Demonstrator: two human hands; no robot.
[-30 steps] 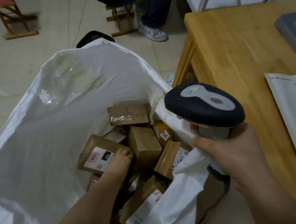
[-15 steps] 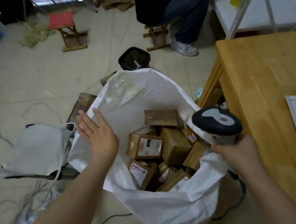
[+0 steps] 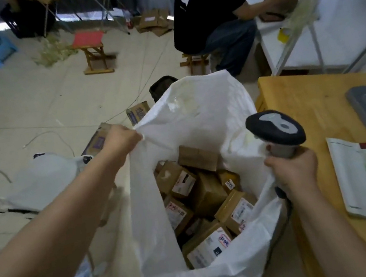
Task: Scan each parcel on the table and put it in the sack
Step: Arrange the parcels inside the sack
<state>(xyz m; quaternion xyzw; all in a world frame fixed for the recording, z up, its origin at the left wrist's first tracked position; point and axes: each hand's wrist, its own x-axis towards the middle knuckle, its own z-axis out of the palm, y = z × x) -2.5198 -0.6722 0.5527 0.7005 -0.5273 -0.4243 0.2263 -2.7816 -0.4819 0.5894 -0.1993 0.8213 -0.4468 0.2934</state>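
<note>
Nearly done, I reckon: brown cardboard parcels [image 3: 184, 181] sit piled in the white woven sack [image 3: 197, 116]. My left hand [image 3: 122, 138] pinches its rim, my right hand [image 3: 295, 171] grips the black-and-grey handheld scanner [image 3: 275, 129]. On the wooden table [image 3: 303, 105] I only see a booklet [image 3: 364, 181].

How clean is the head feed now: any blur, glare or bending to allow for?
Head view: wide-angle distortion stretches the forearms and tilts the table; parcel labels in the sack are too soft to read; a glossy patch glints on the sack's far wall.
</note>
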